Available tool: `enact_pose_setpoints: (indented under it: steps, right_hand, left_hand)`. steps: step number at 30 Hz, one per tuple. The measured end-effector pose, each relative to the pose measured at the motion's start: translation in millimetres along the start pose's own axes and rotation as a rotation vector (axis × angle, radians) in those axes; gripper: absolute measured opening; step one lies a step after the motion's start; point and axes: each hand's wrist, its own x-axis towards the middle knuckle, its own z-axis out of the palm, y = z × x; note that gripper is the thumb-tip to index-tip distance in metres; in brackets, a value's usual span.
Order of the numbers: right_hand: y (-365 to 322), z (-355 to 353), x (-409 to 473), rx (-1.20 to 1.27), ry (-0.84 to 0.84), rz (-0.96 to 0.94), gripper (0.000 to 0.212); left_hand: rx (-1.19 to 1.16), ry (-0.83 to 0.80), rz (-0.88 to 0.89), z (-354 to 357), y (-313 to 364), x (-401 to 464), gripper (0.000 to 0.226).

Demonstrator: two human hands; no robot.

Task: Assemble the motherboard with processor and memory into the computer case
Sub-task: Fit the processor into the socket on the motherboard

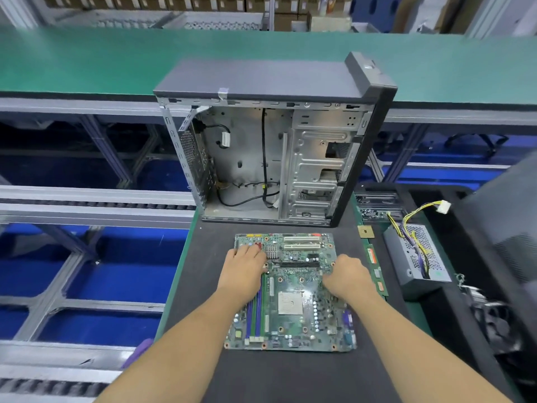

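One motherboard (293, 298) flat on the dark bench mat (203, 286), mid-bench, component side up. Long axis runs near edge to far edge. White expansion slots at the far end, toward the case; purple port block at the near right corner. CPU socket (290, 302) near centre. Memory slots, blue and green, along the left edge, lengthwise.

One computer case (276, 146) upright at the far edge of the mat, open side facing the board, black cables loose inside.

Left hand (244, 266) rests on the board's far-left part, fingers spread and fairly straight. Right hand (347, 276) at the right edge, fingers curled over the rim, gripping it.

Right of the board: one processor chip (365, 231) and one memory stick (377, 269), lengthwise, both apart from the board. One power supply (415, 257) further right, yellow and purple wires. No writing legible.
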Motion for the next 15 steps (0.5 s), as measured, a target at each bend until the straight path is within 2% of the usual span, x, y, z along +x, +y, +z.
enact_pose_setpoints:
  steps: [4, 7, 12, 15]
  right_hand:
    - [3.5, -5.0, -14.8, 0.355, -0.303, 0.204, 0.017]
    - [7.6, 4.0, -26.8, 0.391, -0.519, 0.281, 0.024]
    - [21.6, 18.5, -32.0, 0.472, -0.592, 0.349, 0.04]
    - [25.9, 8.3, -23.0, 0.438, -0.549, 0.323, 0.037]
  left_hand:
    - [0.108, -0.031, 0.061, -15.4, 8.7, 26.3, 0.045]
    - [0.228, -0.053, 0.167, -21.0, 29.3, 46.3, 0.053]
    - [0.307, -0.037, 0.33, -13.8, 51.9, 60.5, 0.053]
    - [0.206, -0.007, 0.248, -13.2, 51.0, 58.0, 0.054]
